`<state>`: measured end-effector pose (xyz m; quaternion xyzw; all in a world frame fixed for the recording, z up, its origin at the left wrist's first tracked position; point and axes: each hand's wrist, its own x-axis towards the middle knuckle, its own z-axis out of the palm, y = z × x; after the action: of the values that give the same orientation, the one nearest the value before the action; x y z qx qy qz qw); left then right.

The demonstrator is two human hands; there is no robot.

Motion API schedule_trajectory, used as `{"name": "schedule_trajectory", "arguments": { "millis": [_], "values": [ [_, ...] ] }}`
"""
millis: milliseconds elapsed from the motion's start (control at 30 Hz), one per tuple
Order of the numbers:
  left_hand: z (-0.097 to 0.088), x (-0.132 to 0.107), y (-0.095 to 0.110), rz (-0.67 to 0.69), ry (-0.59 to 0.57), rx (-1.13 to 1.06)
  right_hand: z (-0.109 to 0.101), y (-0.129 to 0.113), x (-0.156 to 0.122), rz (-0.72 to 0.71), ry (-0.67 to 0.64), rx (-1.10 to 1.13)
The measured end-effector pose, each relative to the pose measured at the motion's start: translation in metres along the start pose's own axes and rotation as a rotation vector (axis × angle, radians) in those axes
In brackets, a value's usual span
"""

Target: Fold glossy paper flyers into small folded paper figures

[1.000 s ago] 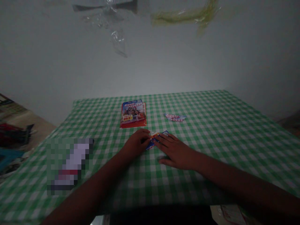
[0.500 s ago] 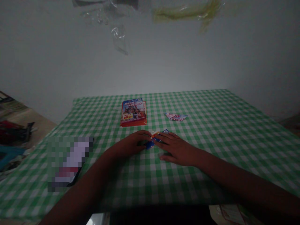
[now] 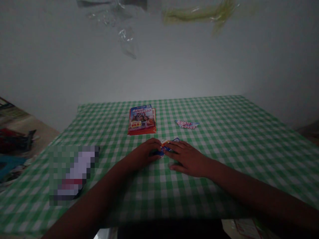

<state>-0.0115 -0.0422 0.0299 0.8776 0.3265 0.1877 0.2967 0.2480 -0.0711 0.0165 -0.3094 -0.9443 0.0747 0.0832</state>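
A small piece of folded paper [image 3: 161, 151], blue with orange and white print, lies on the checked tablecloth under my hands. My left hand [image 3: 146, 154] curls round its left end, fingers on top and thumb along the near side, covering the left corner. Across its right part my right hand [image 3: 188, 157] lies flat with fingers spread, fingertips pressing on the paper and thumb apart on the cloth. Much of the paper is hidden by the fingers. Just beyond sits a cut-out strip of paper [image 3: 187, 124] with red and white lettering.
A stack of printed flyers [image 3: 142, 120] lies further back, left of centre. On the left, a blurred-out phone [image 3: 81, 169] rests beside my left forearm. The green-and-white tablecloth [image 3: 229, 132] reaches back to a grey wall [image 3: 159, 66] with tape remnants.
My left hand has shifted slightly right, its thumb closing over the paper's left corner. The right hand stays in almost the same place.
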Motion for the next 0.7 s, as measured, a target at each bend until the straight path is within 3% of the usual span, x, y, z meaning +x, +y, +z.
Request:
{"name": "schedule_trajectory", "arguments": {
  "millis": [233, 533, 700],
  "values": [
    [0.003, -0.001, -0.001, 0.023, 0.031, -0.011, 0.002, 0.001, 0.001, -0.006, 0.03, -0.025],
    [0.015, 0.006, 0.003, -0.072, 0.142, 0.007, -0.001, 0.003, 0.001, -0.017, -0.018, -0.033],
    [0.018, 0.006, 0.0, -0.056, 0.093, 0.024, -0.001, 0.006, 0.0, -0.024, -0.036, -0.024]
  ]
}}
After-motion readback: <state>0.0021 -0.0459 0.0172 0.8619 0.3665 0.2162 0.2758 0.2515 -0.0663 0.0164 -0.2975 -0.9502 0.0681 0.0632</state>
